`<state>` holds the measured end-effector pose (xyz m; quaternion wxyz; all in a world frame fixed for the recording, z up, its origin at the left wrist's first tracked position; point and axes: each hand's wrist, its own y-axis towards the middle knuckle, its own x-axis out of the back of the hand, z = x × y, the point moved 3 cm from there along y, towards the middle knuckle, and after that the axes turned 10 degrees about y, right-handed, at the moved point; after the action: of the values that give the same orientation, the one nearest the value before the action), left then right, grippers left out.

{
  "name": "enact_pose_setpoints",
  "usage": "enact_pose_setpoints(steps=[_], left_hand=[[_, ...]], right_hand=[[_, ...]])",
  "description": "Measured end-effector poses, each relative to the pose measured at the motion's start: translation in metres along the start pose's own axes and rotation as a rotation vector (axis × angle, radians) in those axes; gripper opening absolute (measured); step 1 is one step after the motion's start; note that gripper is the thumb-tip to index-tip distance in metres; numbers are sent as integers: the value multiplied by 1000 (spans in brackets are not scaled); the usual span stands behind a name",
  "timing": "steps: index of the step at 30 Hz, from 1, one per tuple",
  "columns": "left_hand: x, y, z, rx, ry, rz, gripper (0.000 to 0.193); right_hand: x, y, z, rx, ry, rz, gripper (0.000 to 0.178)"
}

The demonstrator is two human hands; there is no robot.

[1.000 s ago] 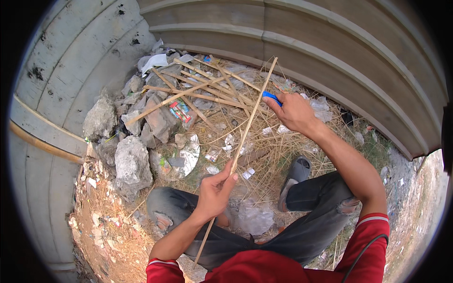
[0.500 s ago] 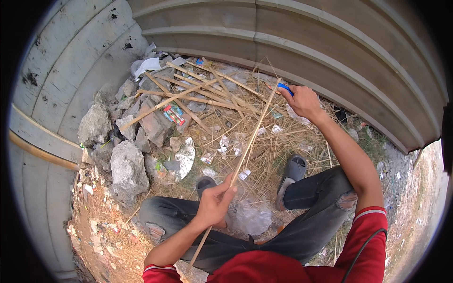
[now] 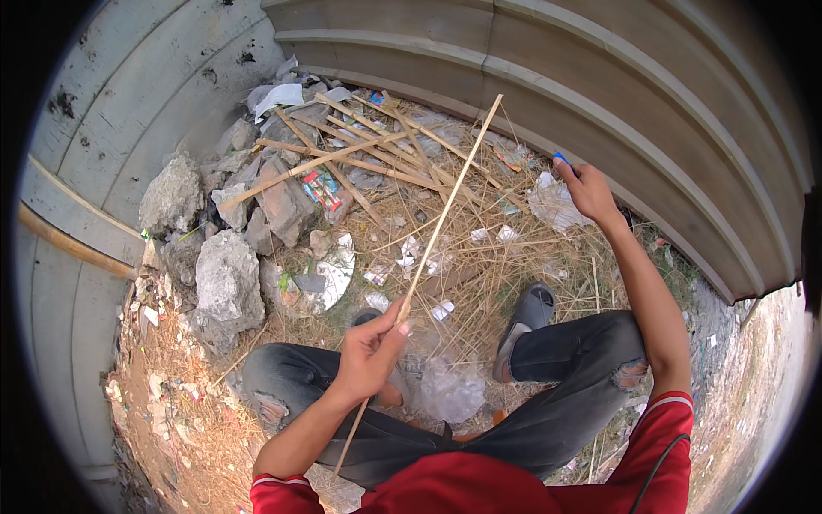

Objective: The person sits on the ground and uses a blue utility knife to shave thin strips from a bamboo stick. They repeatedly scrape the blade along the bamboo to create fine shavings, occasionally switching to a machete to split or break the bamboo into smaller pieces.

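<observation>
My left hand (image 3: 370, 353) grips a long thin bamboo strip (image 3: 445, 214) near its lower part; the strip slants up and to the right toward the corrugated wall. My right hand (image 3: 587, 190) is stretched far out to the right of the strip's top, apart from it, and closed on a small blue-handled tool (image 3: 561, 159) whose blade I cannot make out. I am squatting, with grey jeans (image 3: 582, 360) and grey slip-on shoes (image 3: 524, 319) below the hands. Several more split bamboo sticks (image 3: 360, 154) lie crossed on the ground beyond the strip.
A corrugated metal wall (image 3: 599, 94) curves round the back and left. Grey rocks and rubble (image 3: 224, 278) are piled at the left. Dry straw, paper scraps, a clear plastic bag (image 3: 449, 390) and a snack wrapper (image 3: 321, 190) litter the dirt.
My right hand has swung out to the right with the blue tool, away from the strip's top. The left hand keeps its hold on the strip.
</observation>
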<state>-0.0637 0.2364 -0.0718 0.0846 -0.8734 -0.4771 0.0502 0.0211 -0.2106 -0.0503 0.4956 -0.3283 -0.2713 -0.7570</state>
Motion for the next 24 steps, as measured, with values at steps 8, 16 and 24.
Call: enact_pose_setpoints(steps=[8, 16, 24], left_hand=[[-6, 15, -20, 65, -254, -4, 44], [-7, 26, -12, 92, -238, -29, 42], [-15, 21, -8, 143, -184, -19, 43]], right_hand=[[-47, -85, 157, 376, 207, 421, 59], [-80, -126, 185, 488, 75, 622, 54], [-66, -53, 140, 347, -24, 277, 62]])
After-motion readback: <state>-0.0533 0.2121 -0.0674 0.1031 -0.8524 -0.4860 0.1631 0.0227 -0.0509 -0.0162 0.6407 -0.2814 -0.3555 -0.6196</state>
